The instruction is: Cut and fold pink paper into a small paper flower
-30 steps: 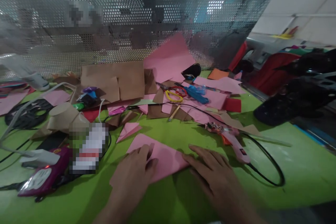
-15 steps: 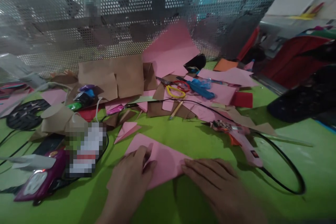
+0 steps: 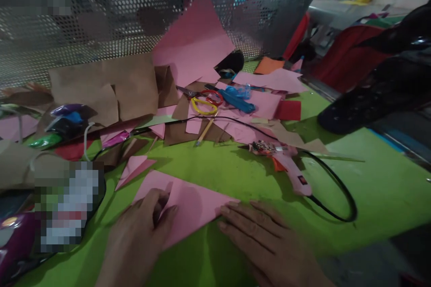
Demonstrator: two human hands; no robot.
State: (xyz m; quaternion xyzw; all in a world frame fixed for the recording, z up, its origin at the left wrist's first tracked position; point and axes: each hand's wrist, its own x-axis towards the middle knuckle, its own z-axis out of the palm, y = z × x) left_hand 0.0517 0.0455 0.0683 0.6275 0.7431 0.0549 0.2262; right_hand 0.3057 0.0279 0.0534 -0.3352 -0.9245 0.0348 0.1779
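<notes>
Right hand (image 3: 262, 235) has changed most over the last second: its fingers, spread and raised near the corner at first, now lie flatter and closer together against it. View has also swung, so that the things behind sit further left and higher.

Folded pink paper (image 3: 190, 210) lies on the green tabletop (image 3: 212, 166) in front of me, its pointed corner toward my right. My right fingers are extended, not gripping; the foremost tips touch the lower edge just short of that corner. My left hand (image 3: 136, 231) rests over the paper's left part, thumb and forefinger bent with a narrow gap between them — whether the hidden fingers pinch a layer, I cannot tell.

Surroundings: a smaller folded pink piece (image 3: 134, 170) sits just beyond the paper, on the left. A pink glue gun (image 3: 293, 175) lies beyond my right hand, its black cord (image 3: 353, 206) looping out to the right. Farther back, a pencil (image 3: 206, 131) and scissors (image 3: 194, 94) with yellow and red handles lie among pink and brown scraps. A brown cardboard piece (image 3: 134, 83) and a large pink sheet (image 3: 195, 40) stand behind — both before a perforated screen (image 3: 124, 22).
</notes>
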